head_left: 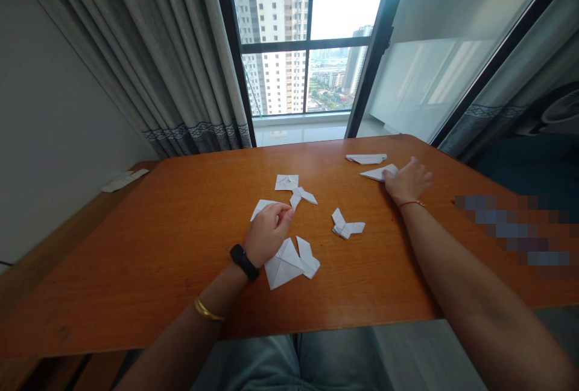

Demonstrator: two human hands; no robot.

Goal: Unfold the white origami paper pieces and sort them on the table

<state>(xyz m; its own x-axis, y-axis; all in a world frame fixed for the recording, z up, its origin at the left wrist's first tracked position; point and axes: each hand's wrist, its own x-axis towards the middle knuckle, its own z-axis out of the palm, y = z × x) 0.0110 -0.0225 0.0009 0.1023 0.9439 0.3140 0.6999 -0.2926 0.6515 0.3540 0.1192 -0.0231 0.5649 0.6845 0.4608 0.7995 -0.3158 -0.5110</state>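
My left hand (266, 234) rests on the orange-brown wooden table (136, 270), its curled fingers over a folded white paper piece (260, 208). Just below that hand lies a larger folded paper shape (284, 264). My right hand (408, 181) is at the far right of the papers, gripping the end of a flat folded paper piece (377, 172). Beyond it lies a long paper fold (366, 158). Mid-table are a paper square (286, 182), a bow-like fold (302, 197) and a V-shaped fold (346, 226).
A loose white paper (124, 180) lies on a wooden ledge left of the table. Grey curtains (181, 53) and a tall window (305, 47) stand beyond the far edge. A round fan (563, 107) is at the right. A blurred patch covers the table's right side.
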